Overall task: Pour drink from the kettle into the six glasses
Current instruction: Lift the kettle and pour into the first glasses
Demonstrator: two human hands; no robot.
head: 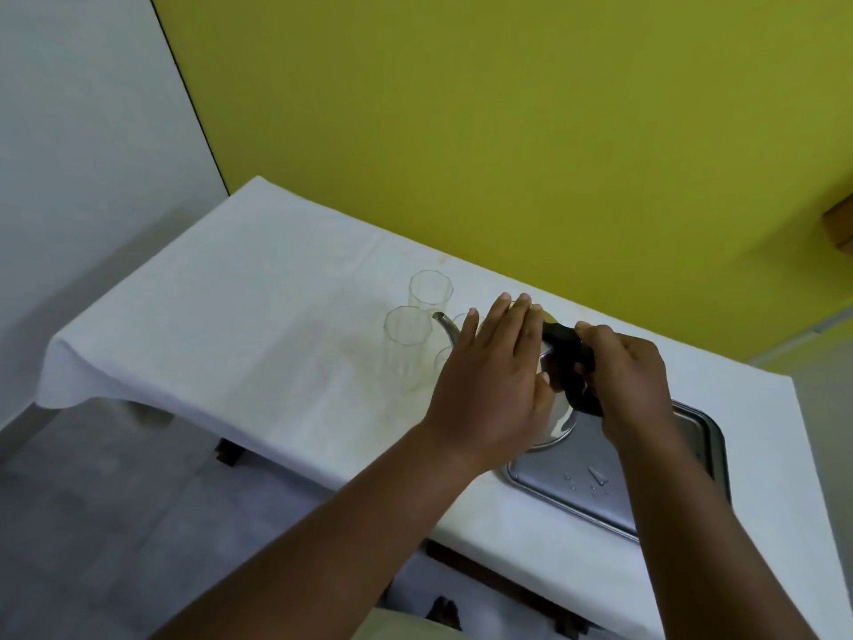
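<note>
A steel kettle [556, 420] with a black handle [570, 362] is tilted toward the glasses, its spout [447, 324] pointing left. My right hand [627, 385] is closed around the handle. My left hand [494, 376] lies flat with fingers spread on the kettle's top, covering most of its body. Two tall clear glasses [406, 346] [430, 291] stand left of the spout and look empty. Two more glasses [444, 358] show partly behind my left hand, under the spout. Any others are hidden.
A metal tray [600, 482] with a few water drops lies at the right, under the kettle's base. The white cloth-covered table [231, 316] stands against a yellow wall [507, 131]. The table's near edge drops to a grey floor [92, 524].
</note>
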